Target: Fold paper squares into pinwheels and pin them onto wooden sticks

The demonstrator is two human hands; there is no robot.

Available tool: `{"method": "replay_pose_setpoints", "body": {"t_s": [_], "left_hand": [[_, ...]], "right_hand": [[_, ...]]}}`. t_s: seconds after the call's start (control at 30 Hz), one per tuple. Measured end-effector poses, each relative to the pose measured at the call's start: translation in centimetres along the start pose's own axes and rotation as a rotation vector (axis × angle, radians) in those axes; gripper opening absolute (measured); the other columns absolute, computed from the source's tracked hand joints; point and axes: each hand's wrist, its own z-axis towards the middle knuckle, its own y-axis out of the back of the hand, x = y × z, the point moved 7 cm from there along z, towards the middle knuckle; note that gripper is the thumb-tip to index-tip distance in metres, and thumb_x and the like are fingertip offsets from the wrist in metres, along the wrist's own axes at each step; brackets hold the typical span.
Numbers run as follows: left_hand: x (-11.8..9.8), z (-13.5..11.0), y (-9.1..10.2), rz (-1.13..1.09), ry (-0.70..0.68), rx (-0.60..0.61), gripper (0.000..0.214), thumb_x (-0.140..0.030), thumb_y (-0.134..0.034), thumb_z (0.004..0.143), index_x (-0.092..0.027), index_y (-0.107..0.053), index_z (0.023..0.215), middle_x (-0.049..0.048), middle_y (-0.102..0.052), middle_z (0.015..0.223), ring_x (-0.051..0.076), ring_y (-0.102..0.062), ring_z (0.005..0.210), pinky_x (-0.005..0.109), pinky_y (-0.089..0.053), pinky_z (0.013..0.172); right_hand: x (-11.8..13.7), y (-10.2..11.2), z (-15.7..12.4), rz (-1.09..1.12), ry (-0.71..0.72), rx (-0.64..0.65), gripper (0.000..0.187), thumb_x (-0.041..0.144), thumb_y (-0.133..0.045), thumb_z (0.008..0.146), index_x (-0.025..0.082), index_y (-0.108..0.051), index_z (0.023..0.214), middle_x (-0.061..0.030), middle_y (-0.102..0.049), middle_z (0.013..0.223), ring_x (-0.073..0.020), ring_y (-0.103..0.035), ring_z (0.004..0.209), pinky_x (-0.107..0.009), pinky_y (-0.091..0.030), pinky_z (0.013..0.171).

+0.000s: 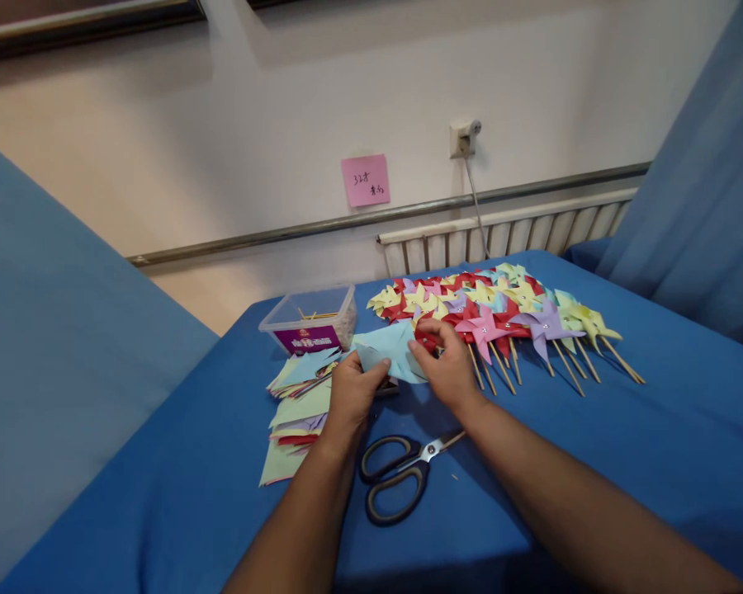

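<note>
- Left hand (352, 392): closed on the near left edge of a light blue paper sheet (389, 346), thumb on top and fingers tucked beneath; the forearm comes in from the lower edge of the view.
- Right hand (449, 363): fingers bent and gripping the right side of the same sheet, knuckles up, fingertips just beside a red pinwheel.
- Light blue paper sheet: held between both hands just above the worktop (656, 462), partly folded, one corner raised toward the wall. It lies between the plastic box and the pinwheel rows.
- Black-handled steel scissors (402, 474): lying flat on the worktop, blades shut and pointing right, between the two forearms and near the hands.
- Loose stack of coloured paper squares (297, 408): green, lilac, red and pale blue, fanned out just left of the left hand.
- Clear rectangular plastic box with a purple label (313, 318): open-topped, thin wooden sticks inside, behind the paper stack.
- Rows of finished paper pinwheels on wooden sticks (501, 309): yellow, red, purple, pink and green, overlapping, spread behind and to the right of the right hand.
- Worktop: covered in blue cloth.
- Pink sticky note (365, 180): fixed to the wall, handwriting too small to read.
- White ribbed radiator (520, 231): against the wall behind the worktop.
</note>
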Motion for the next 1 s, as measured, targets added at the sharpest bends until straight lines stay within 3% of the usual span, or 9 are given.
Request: {"method": "replay_pose_setpoints", "body": {"t_s": [0.07, 0.17, 0.33, 0.47, 0.57, 0.67, 0.77, 0.9, 1.0], "left_hand": [[-0.2, 0.1, 0.1, 0.048, 0.008, 0.042, 0.037, -0.032, -0.078, 0.058, -0.013, -0.071, 0.089, 0.0049, -0.073, 0.08, 0.019, -0.063, 0.065, 0.03, -0.05, 0.064], [-1.1, 0.0, 0.0, 0.195, -0.031, 0.108, 0.036, -0.032, -0.075, 0.061, -0.014, -0.071, 0.091, 0.0064, -0.074, 0.085, 0.02, -0.064, 0.07, 0.031, -0.051, 0.066], [-2.8, -1.0, -1.2, 0.514, -0.137, 0.214, 0.027, -0.027, -0.067, 0.067, -0.016, -0.07, 0.091, 0.0018, -0.071, 0.079, 0.018, -0.061, 0.067, 0.028, -0.047, 0.064], [-3.5, -1.7, -1.9, 0.665, -0.209, 0.229, 0.027, -0.029, -0.064, 0.072, -0.016, -0.069, 0.095, 0.0019, -0.071, 0.081, 0.019, -0.061, 0.071, 0.029, -0.046, 0.068], [-3.7, -1.8, -1.9, 0.675, -0.231, 0.209, 0.029, -0.027, -0.064, 0.071, -0.017, -0.069, 0.097, 0.0029, -0.071, 0.085, 0.019, -0.061, 0.073, 0.03, -0.046, 0.069], [-3.7, -1.7, -1.5, 0.569, -0.244, 0.125, 0.029, -0.023, -0.068, 0.067, -0.018, -0.07, 0.096, 0.0039, -0.072, 0.088, 0.02, -0.062, 0.076, 0.029, -0.045, 0.071], [-2.9, -1.5, -0.9, 0.293, -0.161, 0.007, 0.037, -0.022, -0.076, 0.06, -0.018, -0.07, 0.096, 0.0049, -0.072, 0.088, 0.02, -0.063, 0.074, 0.028, -0.046, 0.068], [-0.2, -1.5, -1.9, -0.124, 0.109, 0.054, 0.041, -0.031, -0.084, 0.056, -0.015, -0.066, 0.09, 0.0007, -0.067, 0.07, 0.015, -0.058, 0.059, 0.025, -0.044, 0.058], [0.9, -1.6, -2.6, -0.289, 0.216, 0.098, 0.033, -0.031, -0.084, 0.056, -0.016, -0.06, 0.074, -0.0031, -0.06, 0.062, 0.011, -0.054, 0.053, 0.023, -0.042, 0.055]], "right_hand": [[0.1, 1.0, 0.9, 0.021, -0.014, -0.031, 0.035, 0.038, -0.068, 0.079, 0.021, -0.061, 0.109, -0.0098, -0.067, 0.114, -0.0239, -0.062, 0.108, -0.041, -0.049, 0.095], [0.3, 1.2, 1.8, 0.034, -0.034, 0.085, 0.039, 0.039, -0.072, 0.077, 0.022, -0.06, 0.11, -0.0085, -0.069, 0.111, -0.0236, -0.064, 0.107, -0.042, -0.049, 0.095], [-0.2, -1.0, 1.0, 0.021, -0.105, 0.402, 0.045, 0.029, -0.076, 0.07, 0.022, -0.06, 0.112, -0.006, -0.071, 0.102, -0.0213, -0.067, 0.099, -0.04, -0.051, 0.091], [-1.2, -2.3, 0.1, -0.001, -0.148, 0.543, 0.043, 0.022, -0.076, 0.066, 0.023, -0.063, 0.107, -0.0042, -0.07, 0.105, -0.0209, -0.066, 0.1, -0.037, -0.052, 0.089], [-1.9, -2.7, -0.3, 0.012, -0.18, 0.569, 0.035, 0.022, -0.073, 0.068, 0.022, -0.064, 0.101, -0.0027, -0.071, 0.1, -0.0201, -0.067, 0.092, -0.034, -0.053, 0.081], [-2.0, -2.7, -0.1, 0.009, -0.194, 0.486, 0.026, 0.024, -0.072, 0.067, 0.021, -0.066, 0.093, -0.0013, -0.072, 0.09, -0.02, -0.066, 0.083, -0.034, -0.052, 0.077], [-2.0, -2.5, -0.1, 0.115, -0.269, 0.37, 0.027, 0.029, -0.074, 0.065, 0.02, -0.067, 0.089, -0.0007, -0.072, 0.085, -0.0204, -0.066, 0.078, -0.034, -0.052, 0.073], [-2.8, -2.4, -0.6, 0.365, -0.442, 0.239, 0.036, 0.035, -0.077, 0.062, 0.018, -0.065, 0.091, -0.0021, -0.073, 0.084, -0.0199, -0.067, 0.071, -0.034, -0.054, 0.068], [-3.2, -2.4, -0.8, 0.426, -0.458, 0.193, 0.039, 0.037, -0.078, 0.062, 0.018, -0.064, 0.094, -0.0033, -0.074, 0.087, -0.0199, -0.068, 0.07, -0.035, -0.055, 0.068]]}}
